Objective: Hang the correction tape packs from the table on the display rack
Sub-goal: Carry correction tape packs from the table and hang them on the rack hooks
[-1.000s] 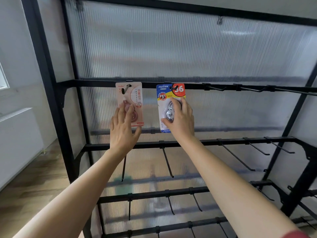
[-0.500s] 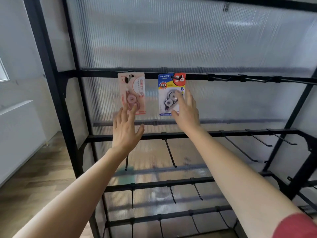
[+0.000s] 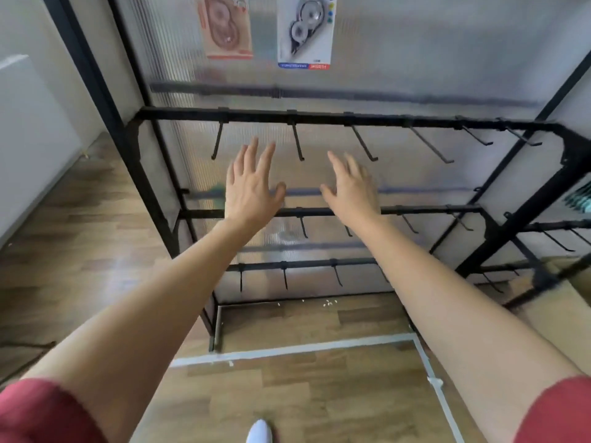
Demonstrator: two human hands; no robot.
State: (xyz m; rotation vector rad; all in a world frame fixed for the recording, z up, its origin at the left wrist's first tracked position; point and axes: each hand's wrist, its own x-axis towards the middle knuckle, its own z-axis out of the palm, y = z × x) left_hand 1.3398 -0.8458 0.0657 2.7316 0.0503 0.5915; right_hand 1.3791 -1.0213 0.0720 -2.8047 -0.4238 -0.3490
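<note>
My left hand point(image 3: 252, 190) and right hand point(image 3: 351, 191) were spread, empty, below the hung correction tape packs point(image 3: 303, 30). I judged them light, stiff cards, best pinched near the top.

1 head view | facing forward-down | near display rack point(image 3: 319, 117) | floor point(image 3: 303, 394) below

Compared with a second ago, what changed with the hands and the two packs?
The left hand released the pink pack and the right hand the blue pack; both dropped, open and empty, in front of the lower rails of the display rack. The packs stayed side by side up top.
</note>
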